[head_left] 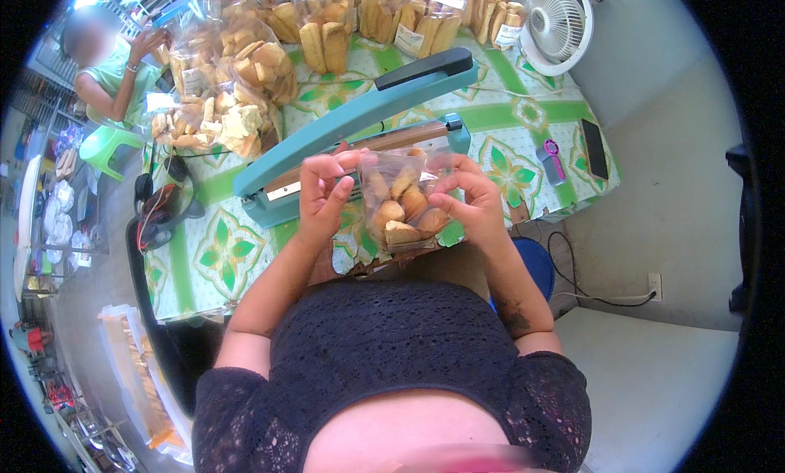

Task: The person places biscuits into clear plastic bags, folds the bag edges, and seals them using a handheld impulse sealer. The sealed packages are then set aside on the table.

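Note:
Between my hands hangs a clear plastic bag (401, 201) holding several pieces of toasted bread. My left hand (325, 187) pinches its upper left corner, and my right hand (473, 197) pinches the upper right edge. Just behind the bag stands a long teal heat sealer (327, 138), its black-handled arm raised over the lower bar. The fingers of my left hand come close to that bar; whether they touch it I cannot tell.
Several filled bread bags (327, 40) line the table's far side, and more bags (221, 117) pile at the left. A white fan (560, 27), a phone (594, 148) and a small pink-and-grey item (553, 162) are at the right. Another person (110, 72) sits at the far left.

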Demonstrator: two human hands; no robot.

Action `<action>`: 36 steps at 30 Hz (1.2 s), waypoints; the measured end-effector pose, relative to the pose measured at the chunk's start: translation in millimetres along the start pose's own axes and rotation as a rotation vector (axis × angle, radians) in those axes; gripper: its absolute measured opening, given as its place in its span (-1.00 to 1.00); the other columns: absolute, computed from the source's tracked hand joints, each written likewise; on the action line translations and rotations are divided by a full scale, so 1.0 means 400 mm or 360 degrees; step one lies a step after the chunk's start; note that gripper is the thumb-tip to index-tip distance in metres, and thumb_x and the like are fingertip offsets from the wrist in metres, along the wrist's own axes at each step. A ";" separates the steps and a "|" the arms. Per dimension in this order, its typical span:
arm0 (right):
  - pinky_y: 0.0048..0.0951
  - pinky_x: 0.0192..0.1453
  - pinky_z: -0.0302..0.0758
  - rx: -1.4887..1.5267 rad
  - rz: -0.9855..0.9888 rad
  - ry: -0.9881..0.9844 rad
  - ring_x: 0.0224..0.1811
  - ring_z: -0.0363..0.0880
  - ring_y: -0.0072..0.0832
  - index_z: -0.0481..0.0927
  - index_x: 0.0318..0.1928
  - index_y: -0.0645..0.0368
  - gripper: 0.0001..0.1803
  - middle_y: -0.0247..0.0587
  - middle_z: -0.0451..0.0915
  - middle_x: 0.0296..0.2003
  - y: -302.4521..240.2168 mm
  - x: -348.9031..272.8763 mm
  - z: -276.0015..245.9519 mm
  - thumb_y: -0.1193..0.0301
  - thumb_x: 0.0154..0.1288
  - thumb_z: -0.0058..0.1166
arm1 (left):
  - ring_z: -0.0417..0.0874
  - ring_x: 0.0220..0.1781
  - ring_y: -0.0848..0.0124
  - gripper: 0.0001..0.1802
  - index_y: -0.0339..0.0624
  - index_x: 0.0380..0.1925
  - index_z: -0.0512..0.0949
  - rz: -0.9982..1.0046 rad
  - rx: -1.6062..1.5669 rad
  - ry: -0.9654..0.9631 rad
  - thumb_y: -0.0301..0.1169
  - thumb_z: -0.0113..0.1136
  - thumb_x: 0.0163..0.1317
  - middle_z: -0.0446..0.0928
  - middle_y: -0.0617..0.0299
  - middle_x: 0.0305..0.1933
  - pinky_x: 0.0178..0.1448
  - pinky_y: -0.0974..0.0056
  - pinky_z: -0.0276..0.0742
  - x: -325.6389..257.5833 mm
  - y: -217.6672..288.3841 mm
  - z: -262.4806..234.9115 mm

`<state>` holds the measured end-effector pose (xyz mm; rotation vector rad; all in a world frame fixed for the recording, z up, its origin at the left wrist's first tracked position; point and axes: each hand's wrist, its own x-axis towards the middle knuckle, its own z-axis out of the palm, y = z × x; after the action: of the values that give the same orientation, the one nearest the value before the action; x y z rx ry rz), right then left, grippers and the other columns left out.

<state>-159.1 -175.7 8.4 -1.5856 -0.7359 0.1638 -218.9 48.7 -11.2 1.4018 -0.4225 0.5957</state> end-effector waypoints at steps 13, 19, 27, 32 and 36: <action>-0.30 0.23 0.26 0.0546 -0.0065 0.0122 0.07 0.40 -0.37 0.42 -0.01 0.28 -0.65 -0.14 0.48 -0.07 0.090 0.056 0.011 0.59 0.15 0.05 | 0.45 0.12 0.19 -0.35 0.01 -0.08 0.03 0.0016 0.0254 -0.0234 -0.58 0.29 0.01 0.40 -0.05 0.06 0.21 0.11 0.31 0.035 -0.026 0.023; -0.46 0.08 0.36 0.0710 0.0012 0.0209 -0.09 0.47 -0.45 0.55 -0.28 0.24 -0.88 -0.24 0.55 -0.19 0.096 0.065 0.060 0.61 0.13 0.12 | 0.53 0.02 0.27 -0.42 -0.04 -0.11 0.05 -0.0034 0.0303 -0.0227 -0.68 0.20 0.04 0.45 -0.02 -0.03 0.11 0.23 0.42 0.042 -0.039 0.056; -0.24 0.16 0.41 0.0438 -0.0193 0.0302 -0.16 0.57 -0.39 0.49 -0.31 0.25 -0.90 -0.15 0.57 -0.25 0.080 0.070 0.031 0.69 0.17 0.00 | 0.54 -0.01 0.23 -0.35 0.01 0.02 0.00 0.0151 0.0209 -0.0069 -0.68 0.16 0.08 0.46 -0.03 -0.05 0.09 0.19 0.47 0.030 -0.053 0.029; -0.10 0.26 0.28 -0.0332 -0.0869 0.0111 -0.17 0.59 -0.29 0.50 -0.37 0.22 -0.85 -0.05 0.59 -0.26 0.073 0.081 -0.007 0.71 0.15 -0.07 | 0.55 -0.09 0.21 -0.67 -0.04 -0.27 0.37 0.0679 0.0897 -0.0179 -0.72 0.11 0.04 0.51 0.05 -0.07 -0.07 0.28 0.42 0.036 -0.036 0.012; 0.01 0.38 0.00 -0.0452 -0.0721 -0.0224 -0.01 0.51 -0.17 0.54 -0.23 0.21 -0.74 0.00 0.54 -0.15 0.030 0.062 -0.055 0.28 0.18 0.04 | 0.52 -0.10 0.16 -0.86 -0.07 -0.38 0.57 0.0311 0.0978 -0.0482 -0.47 0.23 -0.01 0.53 0.10 -0.07 -0.04 0.23 0.34 0.038 0.039 -0.015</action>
<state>-124.0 -180.6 8.9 -1.6391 -1.2517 -0.1703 -217.2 57.8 9.3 2.0686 -0.6579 0.7077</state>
